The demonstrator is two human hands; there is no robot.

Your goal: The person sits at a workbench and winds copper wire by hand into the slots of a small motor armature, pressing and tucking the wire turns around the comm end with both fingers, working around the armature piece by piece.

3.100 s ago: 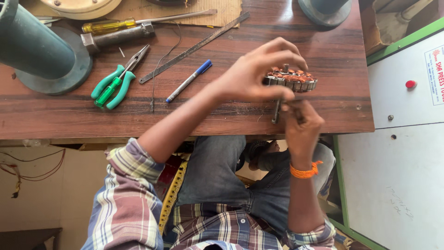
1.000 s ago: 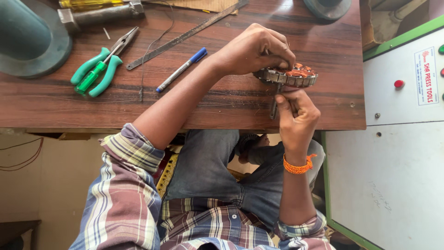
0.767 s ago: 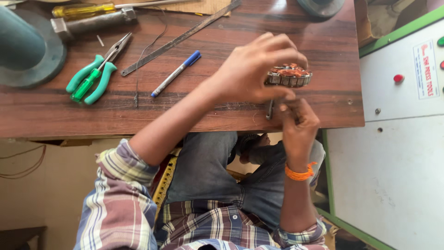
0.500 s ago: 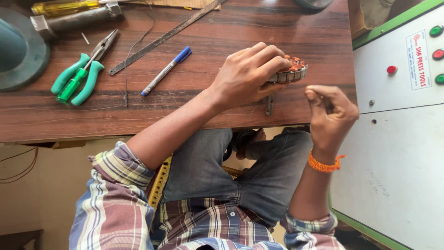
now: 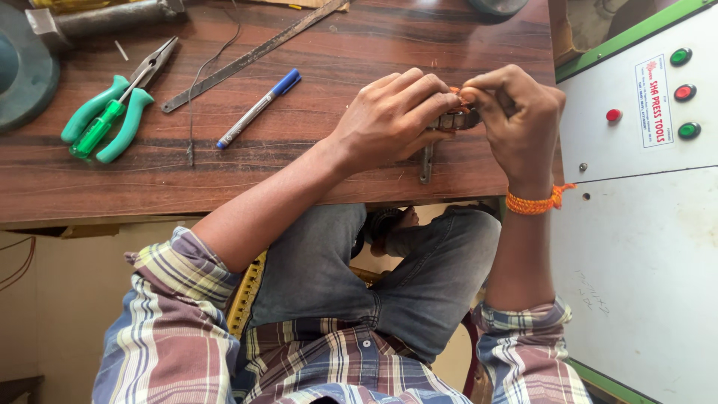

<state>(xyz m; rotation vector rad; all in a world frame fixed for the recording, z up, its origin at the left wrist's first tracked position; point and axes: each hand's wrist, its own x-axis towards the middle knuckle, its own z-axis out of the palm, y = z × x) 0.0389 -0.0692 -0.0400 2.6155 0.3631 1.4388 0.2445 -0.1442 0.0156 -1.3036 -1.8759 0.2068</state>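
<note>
Both my hands meet over the front right of the wooden table (image 5: 224, 172). My left hand (image 5: 389, 120) wraps its fingers around a small round metal part with copper windings (image 5: 458, 120), which is mostly hidden. My right hand (image 5: 516, 120), with an orange band at the wrist, pinches the same part from the right side. A thin metal rod (image 5: 426, 161) lies on the table just below the part, partly under my left hand.
Green-handled pliers (image 5: 105, 112), a blue-capped pen (image 5: 258, 108), a long metal ruler (image 5: 254, 52), a hammer (image 5: 97, 19) and a teal round base (image 5: 22, 67) lie to the left. A white cabinet with red and green buttons (image 5: 636, 150) stands to the right.
Half a second ago my right hand was off the part, out to the right. It has come back and now pinches the part. My left hand kept hold throughout.
</note>
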